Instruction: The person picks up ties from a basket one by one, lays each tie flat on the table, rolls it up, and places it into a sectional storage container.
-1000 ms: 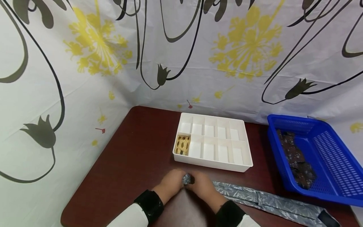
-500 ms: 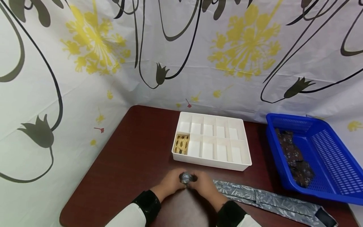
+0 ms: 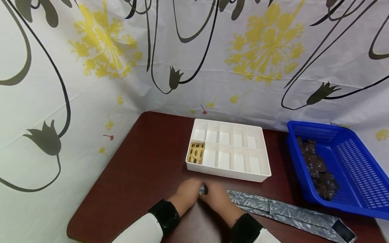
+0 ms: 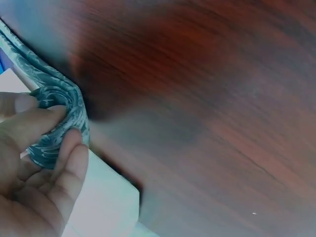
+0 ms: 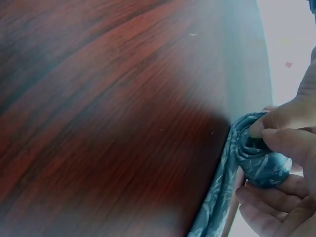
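A grey necktie (image 3: 291, 212) with a pale leaf pattern stretches across the table to the right, its wide end showing a dark patch. Its other end is wound into a coil, seen on edge in the left wrist view as a roll (image 4: 74, 111) of several layers. My left hand (image 3: 188, 193) pinches the coil from one side with thumb and fingers. From the other side my right hand (image 3: 216, 197) grips the same roll (image 5: 266, 170), thumb and a finger at its centre in the right wrist view. In the head view the hands mostly cover the coil.
Behind the hands stands a white divided tray (image 3: 228, 173), with a patterned yellowish item (image 3: 196, 153) in its front-left compartment. To the right, a blue basket (image 3: 308, 182) holds dark brown patterned fabric (image 3: 317, 165). A printed cloth (image 3: 182, 101) hangs behind the table.
The necktie's flat length has slid a little left toward the hands. My fingers have shifted around the coil, which is more covered now; tray and basket stay put.
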A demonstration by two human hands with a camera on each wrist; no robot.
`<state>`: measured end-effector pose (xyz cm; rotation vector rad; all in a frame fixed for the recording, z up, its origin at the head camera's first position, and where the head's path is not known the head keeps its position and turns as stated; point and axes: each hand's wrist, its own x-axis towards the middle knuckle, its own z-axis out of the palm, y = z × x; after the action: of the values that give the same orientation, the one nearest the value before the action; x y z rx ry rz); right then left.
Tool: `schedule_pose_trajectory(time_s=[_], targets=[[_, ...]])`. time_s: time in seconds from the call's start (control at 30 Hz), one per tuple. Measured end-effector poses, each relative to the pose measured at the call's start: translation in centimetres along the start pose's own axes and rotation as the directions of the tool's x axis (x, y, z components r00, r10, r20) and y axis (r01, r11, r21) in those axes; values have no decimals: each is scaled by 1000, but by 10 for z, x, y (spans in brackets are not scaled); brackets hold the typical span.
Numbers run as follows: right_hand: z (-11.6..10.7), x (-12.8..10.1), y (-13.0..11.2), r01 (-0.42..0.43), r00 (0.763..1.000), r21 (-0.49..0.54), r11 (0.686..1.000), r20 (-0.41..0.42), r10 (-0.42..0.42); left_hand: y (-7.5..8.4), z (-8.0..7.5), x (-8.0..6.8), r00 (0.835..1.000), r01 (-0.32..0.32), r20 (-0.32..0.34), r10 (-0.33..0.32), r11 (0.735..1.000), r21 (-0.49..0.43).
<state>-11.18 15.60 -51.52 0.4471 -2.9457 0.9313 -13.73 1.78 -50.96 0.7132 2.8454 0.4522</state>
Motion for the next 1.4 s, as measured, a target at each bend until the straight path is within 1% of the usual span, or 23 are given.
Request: schedule_pose_trajectory(time_s=[0.1,0.17,0.2,0.3,0.37,0.4,0.43,0.53,0.6,0.63,0.7,0.77,0.83,0.87,0.93,1.0,1.07,1.13,1.17,1.2,1.27,1.33,1.4], targets=[[1,0,3,-10,1000,3,1000,6,9,-4,3,0,1000,-24,4,24,998,-54],[1,-1,8,-16,1000,43,999,23,15,-11,7,0,998,-55,-9,55,987,-150],[1,-1,10,-18,999,72,997,30,16,-15,10,-1,997,-71,-18,69,974,-215],[1,-1,18,-18,999,142,990,43,12,-24,15,-1,995,-101,-39,93,914,-393],[1,-1,20,-15,999,177,984,47,7,-27,17,-1,993,-119,-57,105,887,-445],[1,-1,21,-14,999,178,984,49,6,-27,18,0,991,-131,-66,113,886,-445],[0,-1,22,-17,999,172,985,52,8,-27,17,1,991,-135,-71,116,896,-424],[-1,-2,20,-32,998,140,990,61,24,-20,15,4,989,-141,-77,124,950,-280],[-3,-1,16,-49,997,87,995,62,43,-12,11,6,993,-112,-54,105,982,-152],[-4,-1,13,-55,997,64,996,61,51,-8,8,6,996,-84,-36,81,992,-93],[-6,-1,6,-69,996,13,998,58,68,0,3,7,1000,-24,6,24,1000,2],[-8,1,1,-85,994,-40,996,61,88,5,0,7,998,17,52,-20,998,59],[-9,1,-1,-93,994,-63,994,60,97,5,-1,7,998,28,61,-31,998,48],[-8,1,1,-93,994,-62,994,59,97,2,0,6,998,18,52,-19,1000,16],[-6,1,7,-88,994,-24,996,55,89,-6,5,4,1000,-21,18,23,995,-98],[-4,0,13,-81,996,42,996,45,79,-17,10,2,997,-71,-28,66,964,-255],[-3,-1,19,-76,997,96,993,38,72,-25,15,1,994,-110,-57,95,916,-386],[-3,-1,21,-81,996,119,990,37,78,-30,18,1,991,-133,-72,112,874,-467],[-4,-1,21,-83,996,120,989,37,79,-31,18,1,990,-137,-75,115,867,-480],[-4,-1,21,-82,996,111,990,39,78,-31,18,2,990,-140,-76,118,872,-469],[-6,-1,19,-75,997,73,995,37,72,-29,16,3,989,-147,-77,126,901,-409],[-7,-2,15,-68,997,42,997,43,66,-25,13,3,987,-161,-81,142,935,-316],[-8,-3,11,-65,997,5,998,52,65,-19,10,3,987,-154,-73,142,967,-204]])
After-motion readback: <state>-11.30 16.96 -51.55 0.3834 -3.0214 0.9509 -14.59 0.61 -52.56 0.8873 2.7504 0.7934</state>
